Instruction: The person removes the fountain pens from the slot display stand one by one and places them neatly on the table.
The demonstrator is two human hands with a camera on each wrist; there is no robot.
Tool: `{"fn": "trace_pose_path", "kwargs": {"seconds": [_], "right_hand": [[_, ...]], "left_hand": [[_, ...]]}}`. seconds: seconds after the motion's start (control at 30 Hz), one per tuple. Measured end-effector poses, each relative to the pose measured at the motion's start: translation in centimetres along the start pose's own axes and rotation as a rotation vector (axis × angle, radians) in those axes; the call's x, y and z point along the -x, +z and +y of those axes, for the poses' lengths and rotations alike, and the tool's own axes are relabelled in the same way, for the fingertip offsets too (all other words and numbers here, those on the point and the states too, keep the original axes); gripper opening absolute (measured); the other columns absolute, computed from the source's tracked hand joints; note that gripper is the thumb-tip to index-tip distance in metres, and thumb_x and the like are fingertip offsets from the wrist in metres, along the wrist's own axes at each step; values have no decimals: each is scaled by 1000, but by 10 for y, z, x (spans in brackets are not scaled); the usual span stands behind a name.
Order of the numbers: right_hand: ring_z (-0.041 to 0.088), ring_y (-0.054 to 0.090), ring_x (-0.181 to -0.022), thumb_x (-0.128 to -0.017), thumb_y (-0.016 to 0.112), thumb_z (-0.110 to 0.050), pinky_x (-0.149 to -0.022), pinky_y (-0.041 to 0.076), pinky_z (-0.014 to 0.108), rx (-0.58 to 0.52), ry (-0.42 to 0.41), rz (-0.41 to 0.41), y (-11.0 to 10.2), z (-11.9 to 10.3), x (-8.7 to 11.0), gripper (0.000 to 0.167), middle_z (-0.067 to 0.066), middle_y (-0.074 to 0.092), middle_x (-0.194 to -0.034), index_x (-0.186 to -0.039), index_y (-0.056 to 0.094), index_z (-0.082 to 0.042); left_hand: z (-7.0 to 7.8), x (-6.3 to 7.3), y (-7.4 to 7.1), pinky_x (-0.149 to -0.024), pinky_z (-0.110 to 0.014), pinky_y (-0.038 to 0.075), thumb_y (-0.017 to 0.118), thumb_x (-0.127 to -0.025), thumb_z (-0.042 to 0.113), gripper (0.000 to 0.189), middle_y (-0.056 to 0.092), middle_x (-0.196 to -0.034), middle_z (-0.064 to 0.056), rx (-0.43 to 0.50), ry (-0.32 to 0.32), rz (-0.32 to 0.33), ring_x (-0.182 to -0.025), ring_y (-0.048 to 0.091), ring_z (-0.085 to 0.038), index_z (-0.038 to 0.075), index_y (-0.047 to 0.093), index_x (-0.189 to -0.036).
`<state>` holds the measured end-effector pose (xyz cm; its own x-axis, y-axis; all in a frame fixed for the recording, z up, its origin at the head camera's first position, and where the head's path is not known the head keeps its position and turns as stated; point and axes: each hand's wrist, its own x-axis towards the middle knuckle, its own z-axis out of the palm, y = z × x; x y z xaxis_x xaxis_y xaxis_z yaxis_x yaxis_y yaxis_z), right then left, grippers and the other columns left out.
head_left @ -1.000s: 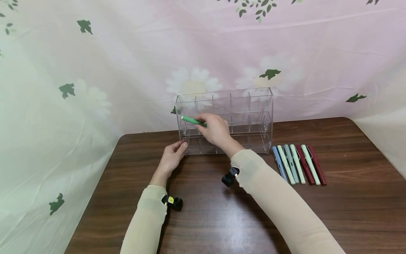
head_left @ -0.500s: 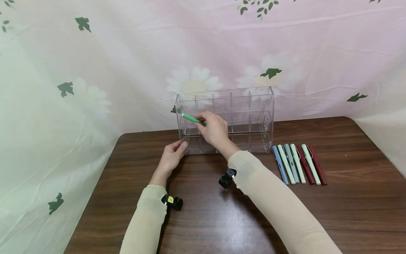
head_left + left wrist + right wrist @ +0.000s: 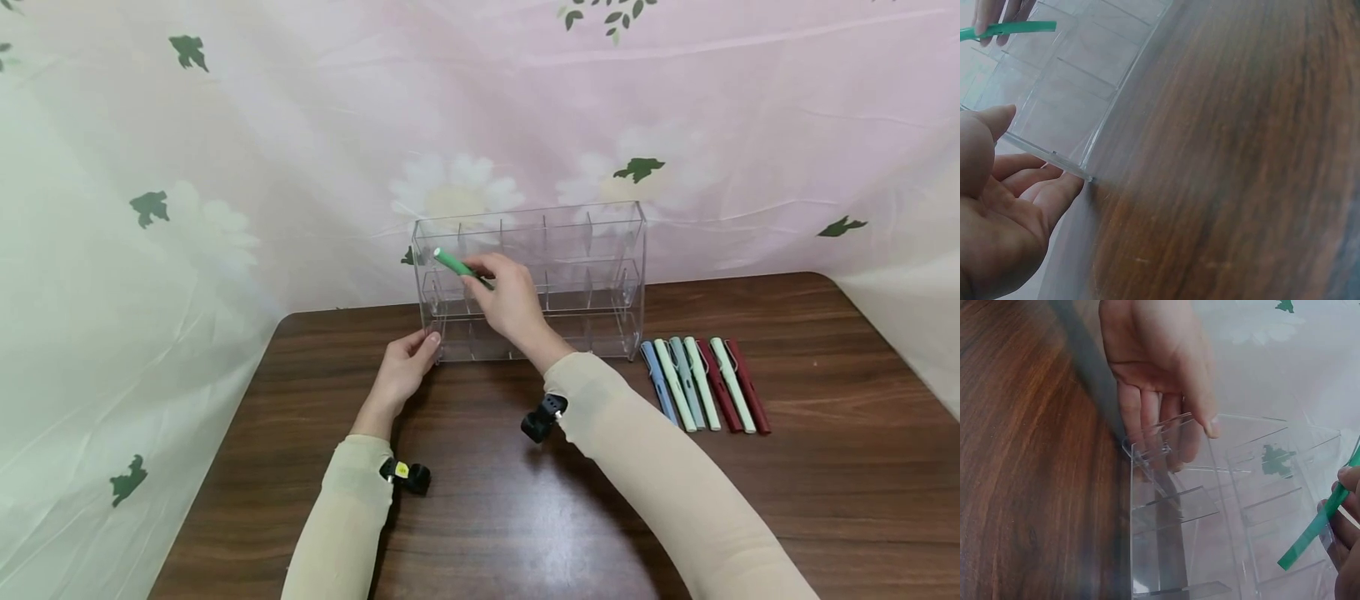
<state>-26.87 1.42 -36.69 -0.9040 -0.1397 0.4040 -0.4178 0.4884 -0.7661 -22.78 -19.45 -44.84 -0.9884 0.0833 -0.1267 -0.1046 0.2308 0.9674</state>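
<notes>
A clear acrylic pen organizer [image 3: 592, 302] with tiers of divided compartments stands at the back of the table. At its lower left corner is my left hand [image 3: 401, 371], thumb at the front edge and fingers along the outside of the side wall; the left wrist view shows these fingers [image 3: 1054, 187] right at the panel. My right hand [image 3: 513, 304] pinches a green pen [image 3: 453, 262] in front of the upper tiers. The pen tilts, its pale-tipped end pointing up and left. In the right wrist view, the green pen [image 3: 1310, 540] overlaps the organizer's clear panels.
Right of the organizer, several capped pens [image 3: 705, 385] lie side by side in blue, pale green, grey-blue and dark red. Behind the brown wooden table [image 3: 480, 508] hangs a floral cloth [image 3: 337, 150], close to the organizer's back.
My right hand has risen slightly with the green pen, whose pale-tipped end now points more steeply upward. My left hand keeps its place at the organizer's corner.
</notes>
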Motion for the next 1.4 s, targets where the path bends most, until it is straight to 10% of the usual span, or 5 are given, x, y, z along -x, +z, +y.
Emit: {"fn": "trace_pose_path", "kwargs": {"seconds": [1.2, 1.4], "right_hand": [[26, 74, -106, -100, 76, -4, -97, 65, 43, -194, -200, 101, -66, -10, 12, 26, 14, 77, -121, -126, 78, -2], [23, 72, -100, -99, 78, -4, -86, 60, 22, -163, -216, 110, -78, -5, 16, 27, 13, 78, -117, -125, 79, -3]], "left_hand": [[2, 1, -1, -124, -41, 48, 52, -116, 28, 58, 50, -164, -24, -10, -26, 3, -152, 51, -34, -7, 42, -162], [1, 0, 0, -124, -40, 48, 52, -116, 27, 57, 51, -163, -24, -1, -25, 2, -152, 51, -34, -6, 43, -161]]}}
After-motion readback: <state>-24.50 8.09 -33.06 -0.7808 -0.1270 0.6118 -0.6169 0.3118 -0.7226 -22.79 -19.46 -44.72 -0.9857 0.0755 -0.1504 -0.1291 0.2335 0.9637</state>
